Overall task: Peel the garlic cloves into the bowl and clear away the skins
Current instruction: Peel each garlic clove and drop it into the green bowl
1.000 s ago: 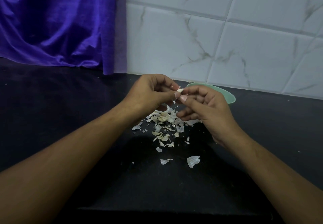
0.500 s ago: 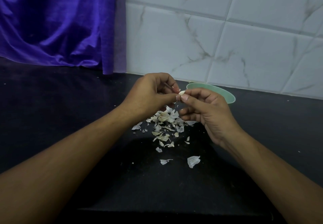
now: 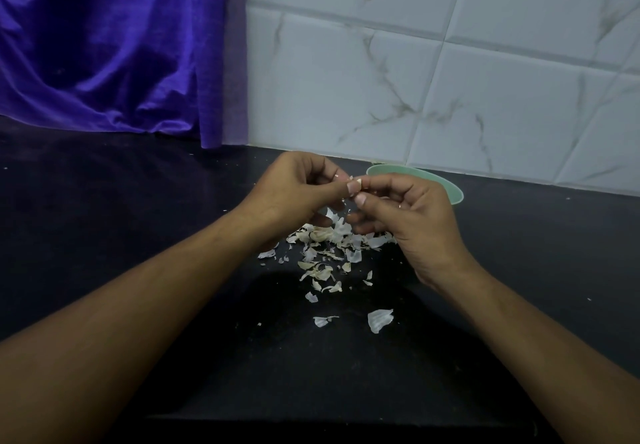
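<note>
Both hands meet above the black counter [image 3: 138, 235]. My left hand [image 3: 298, 194] and my right hand [image 3: 412, 215] pinch a small garlic clove [image 3: 357, 182] between thumbs and fingertips; only its pale tip shows. A bit of skin hangs below the left thumb. Beneath the hands lies a pile of garlic skins [image 3: 329, 249], white and tan, scattered toward me. A pale green bowl [image 3: 446, 185] stands just behind my right hand, its inside hidden.
A white marbled tile wall [image 3: 450, 80] runs along the back of the counter. A purple curtain [image 3: 104, 45] hangs at the back left. Two larger loose skins [image 3: 379, 319] lie nearer to me.
The hands have stayed in place, with the fingers shifting slightly on the clove. The skin pile looks the same.
</note>
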